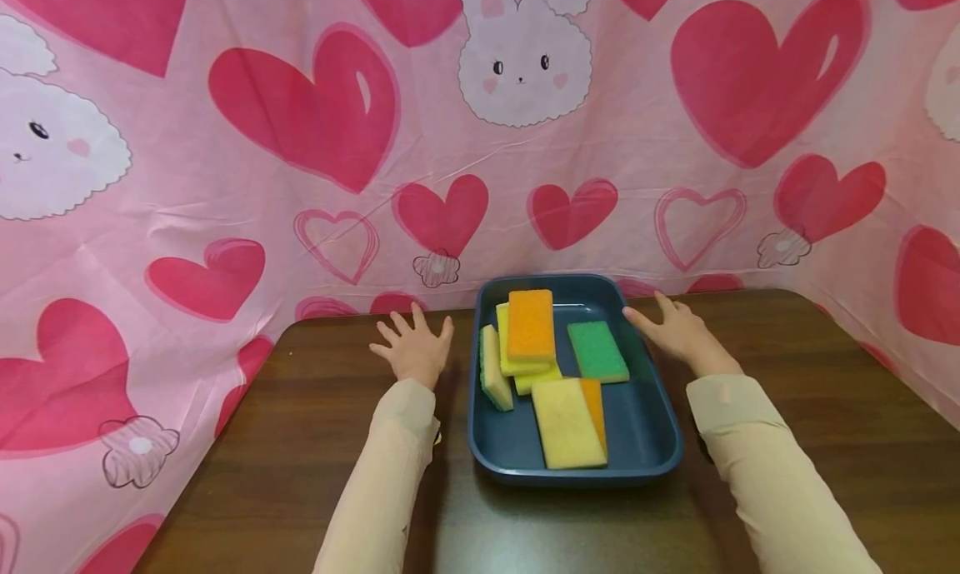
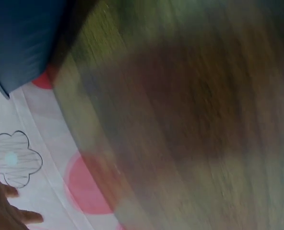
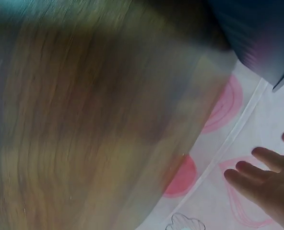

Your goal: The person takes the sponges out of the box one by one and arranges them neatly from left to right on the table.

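Observation:
A dark blue rectangular tray (image 1: 637, 428) holds several sponges. An orange sponge (image 1: 530, 324) lies atop yellow ones, and a yellow-and-green sponge (image 1: 496, 372) leans by the tray's left wall. On the right is a green sponge (image 1: 597, 351); in front, a pale yellow sponge (image 1: 567, 424) partly covers another orange one (image 1: 595, 399). My left hand (image 1: 414, 351), fingers spread, is just left of the tray, apart from it. Beyond the right rim is my right hand (image 1: 681, 334), its fingers extended; whether the thumb touches the rim I cannot tell. Neither hand holds anything.
The tray stands on a dark wooden table (image 1: 300, 449), near its back edge. Behind and at both sides hangs a pink cloth (image 1: 450, 149) with hearts and rabbits. In the left wrist view the tray's outer wall (image 2: 22, 43) shows at the upper left.

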A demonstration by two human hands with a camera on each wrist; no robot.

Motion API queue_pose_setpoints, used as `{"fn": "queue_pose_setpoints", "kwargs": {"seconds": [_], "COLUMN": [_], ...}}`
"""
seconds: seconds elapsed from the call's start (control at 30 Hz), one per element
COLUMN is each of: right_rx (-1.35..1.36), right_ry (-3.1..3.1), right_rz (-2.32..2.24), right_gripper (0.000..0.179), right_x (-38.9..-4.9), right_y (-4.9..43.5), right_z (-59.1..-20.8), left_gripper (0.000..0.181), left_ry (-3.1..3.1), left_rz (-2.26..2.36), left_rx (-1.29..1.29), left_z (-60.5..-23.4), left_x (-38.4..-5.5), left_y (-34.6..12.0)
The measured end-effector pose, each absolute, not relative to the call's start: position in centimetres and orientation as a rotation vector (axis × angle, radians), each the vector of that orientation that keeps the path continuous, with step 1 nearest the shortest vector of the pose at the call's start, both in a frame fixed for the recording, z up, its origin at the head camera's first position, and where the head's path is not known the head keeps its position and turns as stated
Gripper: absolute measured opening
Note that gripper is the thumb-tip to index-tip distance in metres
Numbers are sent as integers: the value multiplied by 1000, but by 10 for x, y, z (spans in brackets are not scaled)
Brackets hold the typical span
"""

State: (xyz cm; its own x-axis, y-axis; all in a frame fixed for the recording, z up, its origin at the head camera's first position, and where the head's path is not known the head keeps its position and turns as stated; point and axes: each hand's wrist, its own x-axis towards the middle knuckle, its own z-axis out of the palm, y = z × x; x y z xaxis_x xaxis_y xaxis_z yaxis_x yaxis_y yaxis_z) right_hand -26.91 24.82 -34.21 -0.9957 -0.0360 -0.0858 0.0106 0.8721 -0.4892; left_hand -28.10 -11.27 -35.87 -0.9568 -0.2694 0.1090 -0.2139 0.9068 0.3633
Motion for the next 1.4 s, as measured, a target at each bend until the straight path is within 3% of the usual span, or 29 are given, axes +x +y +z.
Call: {"fn": "queue_pose_setpoints", "kwargs": {"seconds": [0.23,0.53,0.93,1.17,1.4], "right_rx": [-18,-115,-128,-145,-97], "right_ry": [2909,2958,2847,2831,2819], "right_rz": [-826,-859,-930,-954,-785], "right_gripper": [89,56,54,28,60], "right_x": [-272,-273,-269,-268,-272], "right_y": [242,238,238,236,232], "right_z": [-349,-359,-372,-373,-368], "left_gripper": [67,66,46,47,40], "left_ry": [-2811,-2858,-2923,-2949,-2964], "left_rz": [-762,-934,-959,-937,-954], "left_rx": [446,416,332,221,135], "left_z": [-362,-366,-374,-379,-377], "left_x": [-285,-282,-276,-276,-274], "left_y": [-96,-74,-66,-69,-68]}}
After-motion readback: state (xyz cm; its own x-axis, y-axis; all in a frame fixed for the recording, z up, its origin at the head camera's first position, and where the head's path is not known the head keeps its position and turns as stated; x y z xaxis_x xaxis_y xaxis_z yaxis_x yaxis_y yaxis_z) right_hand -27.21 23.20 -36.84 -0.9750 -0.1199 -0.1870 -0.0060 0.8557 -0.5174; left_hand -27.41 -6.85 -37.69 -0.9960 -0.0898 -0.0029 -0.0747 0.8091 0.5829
